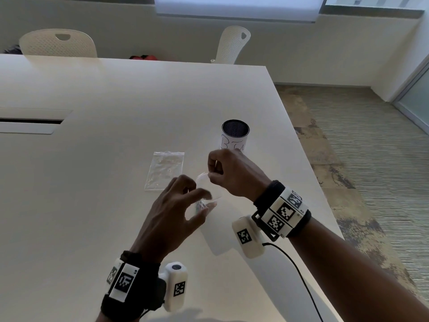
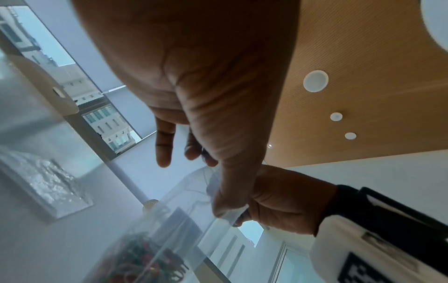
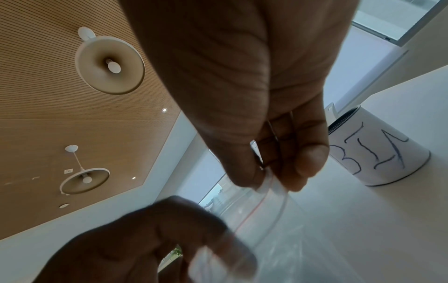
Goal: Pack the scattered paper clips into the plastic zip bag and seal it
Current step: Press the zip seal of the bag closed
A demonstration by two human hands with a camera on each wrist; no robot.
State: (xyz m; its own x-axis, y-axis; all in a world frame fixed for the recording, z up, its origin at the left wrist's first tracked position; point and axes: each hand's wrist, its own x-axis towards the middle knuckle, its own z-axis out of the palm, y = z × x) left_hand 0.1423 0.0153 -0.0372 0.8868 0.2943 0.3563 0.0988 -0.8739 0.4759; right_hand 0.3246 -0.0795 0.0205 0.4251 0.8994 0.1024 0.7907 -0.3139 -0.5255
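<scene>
A clear zip bag (image 1: 214,191) hangs just above the white table (image 1: 116,135), held between both hands with its mouth bowed open. Coloured paper clips (image 1: 200,206) lie bunched in its bottom, showing plainly in the left wrist view as paper clips (image 2: 138,256). My left hand (image 1: 205,203) pinches the near side of the bag's top between thumb and forefinger. My right hand (image 1: 212,173) pinches the far end of the zip strip, seen close as the right hand (image 3: 269,181) on the bag (image 3: 278,229) with its red line. I see no loose clips on the table.
A second clear zip bag (image 1: 166,170) lies flat on the table left of the hands. A black mesh cup (image 1: 235,135) with a handwritten white label stands just behind my right hand. The table's right edge (image 1: 308,163) runs close by, and two white chairs stand at the far side.
</scene>
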